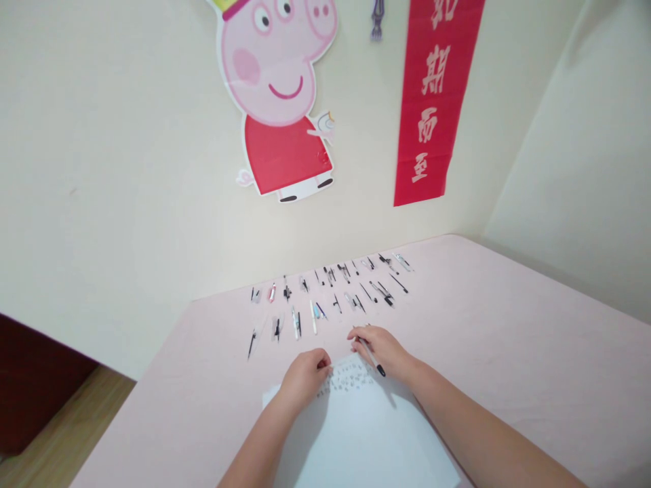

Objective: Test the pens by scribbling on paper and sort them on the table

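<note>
A white sheet of paper point(356, 434) lies on the pink table point(508, 352) in front of me, with small handwriting near its top edge. My right hand point(380, 346) is closed round a pen point(373, 359) with a black end, at the paper's top right corner. My left hand point(305, 376) rests on the paper's upper left part, its fingers curled under. Whether it holds anything is hidden.
Two rows of several pens and pen parts point(330, 295) lie on the table beyond the paper, close to the wall. A pink cartoon pig cutout point(279, 95) and a red banner point(432, 102) hang on the cream wall. The table's left edge drops to a wooden floor point(66, 434).
</note>
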Motion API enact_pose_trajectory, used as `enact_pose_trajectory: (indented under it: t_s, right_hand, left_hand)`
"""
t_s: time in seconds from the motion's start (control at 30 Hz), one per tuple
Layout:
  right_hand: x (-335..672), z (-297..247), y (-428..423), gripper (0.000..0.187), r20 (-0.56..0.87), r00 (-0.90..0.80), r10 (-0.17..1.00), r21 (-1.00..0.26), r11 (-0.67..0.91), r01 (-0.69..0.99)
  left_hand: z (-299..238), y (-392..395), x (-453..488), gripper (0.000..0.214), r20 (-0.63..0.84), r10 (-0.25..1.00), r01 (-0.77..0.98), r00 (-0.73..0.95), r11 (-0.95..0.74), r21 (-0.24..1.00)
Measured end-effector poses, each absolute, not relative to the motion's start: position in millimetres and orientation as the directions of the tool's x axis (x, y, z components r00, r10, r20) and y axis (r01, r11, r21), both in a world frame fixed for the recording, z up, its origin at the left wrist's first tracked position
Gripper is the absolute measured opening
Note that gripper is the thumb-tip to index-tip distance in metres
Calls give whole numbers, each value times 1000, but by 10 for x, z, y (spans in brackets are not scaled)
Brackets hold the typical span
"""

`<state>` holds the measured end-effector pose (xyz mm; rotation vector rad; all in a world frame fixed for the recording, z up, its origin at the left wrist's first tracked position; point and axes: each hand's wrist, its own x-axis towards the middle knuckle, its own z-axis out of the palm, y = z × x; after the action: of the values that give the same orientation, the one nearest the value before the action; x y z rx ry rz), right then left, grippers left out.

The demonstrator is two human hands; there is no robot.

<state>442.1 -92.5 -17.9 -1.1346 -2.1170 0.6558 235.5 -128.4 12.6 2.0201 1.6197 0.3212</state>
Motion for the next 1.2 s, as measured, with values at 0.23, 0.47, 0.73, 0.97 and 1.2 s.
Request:
enact_pose_trajectory:
  t_s: [0.23, 0.47, 0.73, 0.97, 1.2]
  right_hand:
    - [4422, -175, -915, 20, 319, -457, 830, -623, 547, 559]
    - [4430, -146, -948, 24, 249, -394, 885, -559, 464, 687]
    - [4367, -197, -939, 24, 224, -430, 875, -519, 480, 707]
    - [4355, -204, -900, 22, 236, -558, 795, -432, 600, 673]
    - [4345, -176, -814, 20, 211, -653, 727, -317, 683, 658]
  left_hand:
    - [116, -1224, 2331, 9, -103, 965, 809, 240, -140, 571]
    - [150, -1112, 2281, 16, -43, 978, 837, 206, -153, 526]
    - [87, -1069, 2286, 19, 39, 980, 878, 196, -193, 438]
    - [52, -1121, 2286, 29, 208, 942, 881, 262, -322, 346]
    - [70, -1481, 2468, 28, 191, 920, 857, 341, -388, 339]
